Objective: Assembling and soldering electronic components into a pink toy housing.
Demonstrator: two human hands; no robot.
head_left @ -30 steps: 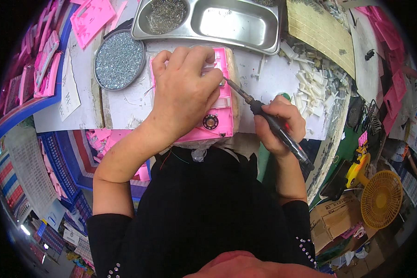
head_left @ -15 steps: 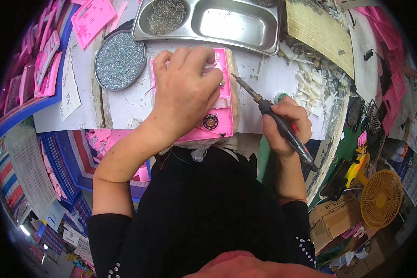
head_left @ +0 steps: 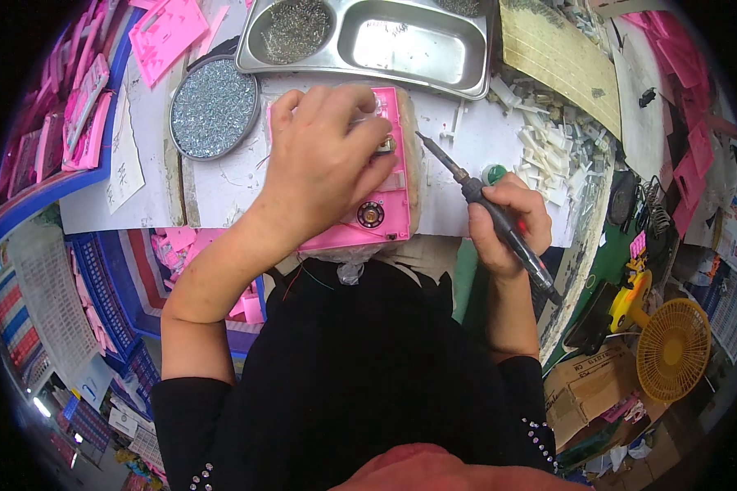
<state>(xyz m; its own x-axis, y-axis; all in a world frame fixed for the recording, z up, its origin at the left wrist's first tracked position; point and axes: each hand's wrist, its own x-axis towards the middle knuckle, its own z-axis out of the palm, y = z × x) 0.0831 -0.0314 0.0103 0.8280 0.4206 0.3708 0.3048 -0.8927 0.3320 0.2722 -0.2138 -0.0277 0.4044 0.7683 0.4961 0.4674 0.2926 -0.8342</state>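
A pink plastic casing (head_left: 352,233) lies on a pad in front of me, with a round black speaker (head_left: 370,215) in its near right part. My left hand (head_left: 323,151) rests over the casing, fingers bent and closed; its fingertips are partly hidden, and what they pinch does not show. Beside the thumb is a small metal part (head_left: 386,146). My right hand (head_left: 512,221) grips a black soldering iron (head_left: 499,217), its thin tip pointing up and left, just right of the casing and apart from it. A green round object (head_left: 494,173) sits by the right fingers.
A metal tray (head_left: 413,45) with small metal parts stands behind the casing. At its left is a round dish (head_left: 213,106) of tiny silvery pieces. White plastic parts (head_left: 549,155) lie to the right. Pink parts fill a blue bin (head_left: 123,123); a yellow fan (head_left: 671,348) stands lower right.
My left hand has shifted slightly, the thumb and index finger uncovering the small metal part. The soldering iron's tip has moved slightly right, away from the casing.
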